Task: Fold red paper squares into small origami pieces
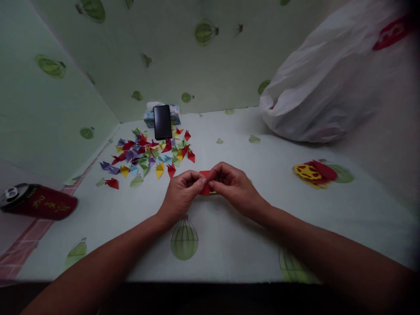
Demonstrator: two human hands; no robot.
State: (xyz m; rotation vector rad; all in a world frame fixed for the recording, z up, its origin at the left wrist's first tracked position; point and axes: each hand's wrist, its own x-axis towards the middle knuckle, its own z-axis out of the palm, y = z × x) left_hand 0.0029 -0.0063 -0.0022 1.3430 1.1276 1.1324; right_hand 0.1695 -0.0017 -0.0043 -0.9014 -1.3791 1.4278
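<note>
A small red-orange square of paper [205, 189] is between my two hands near the middle of the table. My left hand [183, 191] pinches its left side between thumb and fingers. From the other side my right hand [231, 186] grips the paper's right edge, with thumb and forefinger closed; the fingertips hide part of the sheet. Beyond and to the left lies a spread of small folded paper cranes [147, 153] in red, yellow, purple, blue and green. One red crane [112, 183] sits apart, nearer to me.
A black phone [162, 122] leans against a tissue box [175, 114] behind the cranes. At left, a red drink can [49, 202] stands. Red and yellow cut-out shapes [310, 173] lie at right, below a large white plastic bag [315, 87]. Walls enclose the table's back and left.
</note>
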